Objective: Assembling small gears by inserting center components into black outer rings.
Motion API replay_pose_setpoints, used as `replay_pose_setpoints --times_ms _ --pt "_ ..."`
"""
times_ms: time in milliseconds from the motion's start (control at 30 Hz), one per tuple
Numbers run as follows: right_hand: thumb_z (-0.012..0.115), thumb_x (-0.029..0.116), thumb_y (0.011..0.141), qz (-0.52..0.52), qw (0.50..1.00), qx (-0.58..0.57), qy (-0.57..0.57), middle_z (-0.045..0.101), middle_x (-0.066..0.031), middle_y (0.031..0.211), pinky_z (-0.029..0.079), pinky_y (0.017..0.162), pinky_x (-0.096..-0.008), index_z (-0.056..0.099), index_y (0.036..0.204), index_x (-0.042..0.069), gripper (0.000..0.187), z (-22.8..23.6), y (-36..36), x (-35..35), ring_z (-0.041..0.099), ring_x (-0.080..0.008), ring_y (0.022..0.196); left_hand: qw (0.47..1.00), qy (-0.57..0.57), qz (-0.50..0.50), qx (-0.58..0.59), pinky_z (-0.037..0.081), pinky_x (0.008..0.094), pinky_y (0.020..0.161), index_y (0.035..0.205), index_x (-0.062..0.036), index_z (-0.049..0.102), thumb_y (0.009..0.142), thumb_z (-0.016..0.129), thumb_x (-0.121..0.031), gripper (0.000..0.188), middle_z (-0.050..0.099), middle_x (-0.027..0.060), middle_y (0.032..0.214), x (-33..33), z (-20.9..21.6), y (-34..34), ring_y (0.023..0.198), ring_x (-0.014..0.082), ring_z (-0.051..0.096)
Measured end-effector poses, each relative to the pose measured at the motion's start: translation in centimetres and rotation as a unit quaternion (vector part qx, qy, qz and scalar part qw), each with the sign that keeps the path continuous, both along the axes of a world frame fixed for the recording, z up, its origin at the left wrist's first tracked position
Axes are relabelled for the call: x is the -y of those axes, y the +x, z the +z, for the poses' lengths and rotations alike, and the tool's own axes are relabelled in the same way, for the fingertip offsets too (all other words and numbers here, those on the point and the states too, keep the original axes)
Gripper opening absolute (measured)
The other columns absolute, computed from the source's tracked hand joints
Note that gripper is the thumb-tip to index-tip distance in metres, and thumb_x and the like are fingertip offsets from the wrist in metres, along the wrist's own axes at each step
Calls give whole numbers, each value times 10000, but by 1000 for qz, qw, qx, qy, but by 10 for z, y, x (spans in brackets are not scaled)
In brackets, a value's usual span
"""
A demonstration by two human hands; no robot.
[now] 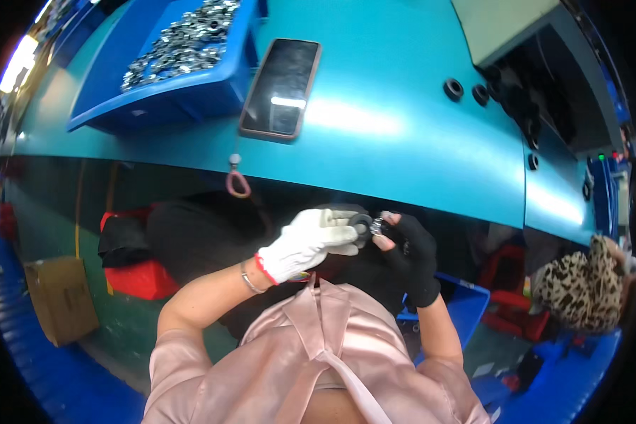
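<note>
In a white knitted glove, my left hand (302, 244) pinches a black ring-shaped part (361, 226) between thumb and fingers. My right hand (415, 254) wears a black glove with bare fingertips, which grip a small shiny metal piece (377, 226). The metal piece is right beside the black ring; whether they touch I cannot tell. Both hands are close together over my lap, just below the near edge of the teal table (396, 169). Similar shiny pieces (187, 44) lie heaped in a blue bin (145, 104) at the far left.
A phone (279, 88) lies by the bin, with a pink loop (238, 185) hanging over the table edge. Several black rings (453, 89) are at the right, near a pale housing (509, 28). A blue bin (473, 300) stands by my right arm; a cardboard box (61, 300) sits lower left.
</note>
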State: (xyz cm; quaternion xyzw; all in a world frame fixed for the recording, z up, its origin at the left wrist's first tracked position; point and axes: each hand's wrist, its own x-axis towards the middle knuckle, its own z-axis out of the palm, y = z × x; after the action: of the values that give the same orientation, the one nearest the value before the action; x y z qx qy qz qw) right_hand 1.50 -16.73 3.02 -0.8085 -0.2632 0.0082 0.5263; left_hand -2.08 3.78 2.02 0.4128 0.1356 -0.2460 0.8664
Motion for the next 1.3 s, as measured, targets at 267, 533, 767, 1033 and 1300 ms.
replay_pose_setpoints --times_ms 267,533,767,1033,1300 --pt "723 -5 772 -8 999 27 -32 659 -150 1008 516 801 -314 619 1082 -24 327 -9 -4 14 658 -242 900 997 -62 0 -38 572 300 762 1191 87 559 905 610 -95 343 654 148 1059 10 -18 -1 929 230 666" --pt "688 68 782 6 995 93 -40 658 -161 935 525 682 -345 610 1005 -6 247 -10 -1 8 645 -304 776 996 -60 26 -68 600 306 730 1205 105 538 864 641 -13 375 655 153 1034 7 -14 -1 882 231 677" --pt "684 69 790 -6 999 37 -26 660 -159 947 525 689 -341 612 1015 -3 246 -15 -2 9 653 -303 783 996 -64 28 -61 605 312 725 1148 101 567 865 641 -11 313 653 163 1006 8 -19 0 873 234 679" --pt "691 36 793 -3 999 2 41 652 -162 984 532 712 -336 610 1036 -5 260 -24 -9 4 660 -291 821 998 -34 25 -37 585 330 777 1066 78 602 868 592 27 205 647 142 1016 8 -23 -2 916 224 666" --pt "723 54 771 43 996 65 -31 648 -137 1028 538 730 -355 622 1047 50 294 -17 -14 -5 647 -309 899 975 202 -79 55 531 266 821 1130 63 609 830 571 15 307 662 148 1041 9 -14 3 913 188 658"
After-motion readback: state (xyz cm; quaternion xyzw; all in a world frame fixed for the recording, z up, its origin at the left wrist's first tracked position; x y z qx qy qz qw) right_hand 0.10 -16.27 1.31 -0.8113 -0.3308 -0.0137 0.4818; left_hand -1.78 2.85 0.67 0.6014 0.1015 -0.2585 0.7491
